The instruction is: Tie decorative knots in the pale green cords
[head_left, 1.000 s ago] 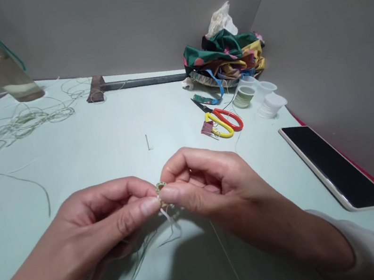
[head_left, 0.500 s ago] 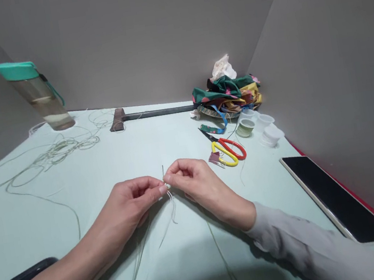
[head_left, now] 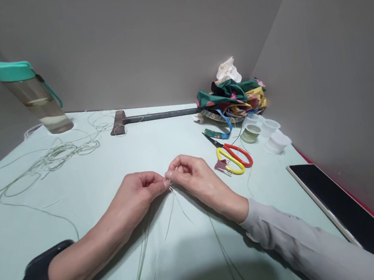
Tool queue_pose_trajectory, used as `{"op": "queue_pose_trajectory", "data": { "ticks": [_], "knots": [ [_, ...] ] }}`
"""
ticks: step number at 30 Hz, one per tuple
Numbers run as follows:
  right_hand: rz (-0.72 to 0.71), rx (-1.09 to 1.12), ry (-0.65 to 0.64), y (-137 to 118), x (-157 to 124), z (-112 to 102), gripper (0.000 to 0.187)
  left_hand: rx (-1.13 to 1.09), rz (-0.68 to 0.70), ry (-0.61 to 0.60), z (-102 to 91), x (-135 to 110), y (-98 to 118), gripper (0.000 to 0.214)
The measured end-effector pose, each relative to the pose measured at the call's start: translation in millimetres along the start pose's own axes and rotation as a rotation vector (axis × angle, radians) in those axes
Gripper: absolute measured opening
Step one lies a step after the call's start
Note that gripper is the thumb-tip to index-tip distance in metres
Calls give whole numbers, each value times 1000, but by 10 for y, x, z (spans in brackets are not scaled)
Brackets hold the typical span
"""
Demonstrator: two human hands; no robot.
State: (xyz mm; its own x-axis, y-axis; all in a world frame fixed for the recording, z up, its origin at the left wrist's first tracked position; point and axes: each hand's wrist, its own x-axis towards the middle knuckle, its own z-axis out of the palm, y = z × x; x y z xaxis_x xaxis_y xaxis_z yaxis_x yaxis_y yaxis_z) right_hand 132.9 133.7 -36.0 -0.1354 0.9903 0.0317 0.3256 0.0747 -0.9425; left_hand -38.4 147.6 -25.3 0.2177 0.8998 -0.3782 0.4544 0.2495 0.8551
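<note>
1. While the left hand [head_left: 134,196] and right hand [head_left: 197,181] meet above the counter [head_left: 160,149], their fingers [head_left: 173,165] are closed in a tight pinch on thin pale green cord [head_left: 169,221]; anything smaller inside the pinch is hidden.
2. Strands of the cord hang from the fingertips and trail across the counter toward the person.
3. Just right of the fingers lie scissors [head_left: 235,158] with red and yellow handles.
4. Farther right sit a spool of green thread [head_left: 250,134], clear plastic cups [head_left: 271,126] and a black-screened phone [head_left: 345,209].
5. Well ahead stands a bundle of printed fabric [head_left: 230,97].
6. Well left lie a tangled coil of green cord [head_left: 63,153] and a water bottle [head_left: 31,96].
</note>
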Motion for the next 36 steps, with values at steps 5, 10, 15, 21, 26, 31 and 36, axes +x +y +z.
{"op": "queue_pose_trajectory", "data": {
  "ticks": [5, 10, 15, 21, 26, 31, 36],
  "knots": [
    [-99, -173, -14, -8, -47, -63, 6, 137, -38, -64, -12, 105, 33, 39],
    [-187, -472, -46, 97, -84, -70, 12, 340, 8, -122, -50, 208, 44, 29],
    [-220, -703, -124, 154, -224, -61, 18, 541, 86, -181, -87, 183, 122, 26],
    [-233, -858, -158, 124, -500, -64, 27, 639, 110, -194, -110, 158, 124, 27],
    [-218, -917, -142, 95, -657, -86, 29, 617, 167, -161, -166, 90, -15, 36],
    [-217, -901, -127, 48, -858, -178, 26, 521, 195, -171, -281, -122, -255, 43],
    [-235, -873, -134, 48, -1150, -270, 32, 420, 187, -138, -340, -414, -502, 46]
  ]
}}
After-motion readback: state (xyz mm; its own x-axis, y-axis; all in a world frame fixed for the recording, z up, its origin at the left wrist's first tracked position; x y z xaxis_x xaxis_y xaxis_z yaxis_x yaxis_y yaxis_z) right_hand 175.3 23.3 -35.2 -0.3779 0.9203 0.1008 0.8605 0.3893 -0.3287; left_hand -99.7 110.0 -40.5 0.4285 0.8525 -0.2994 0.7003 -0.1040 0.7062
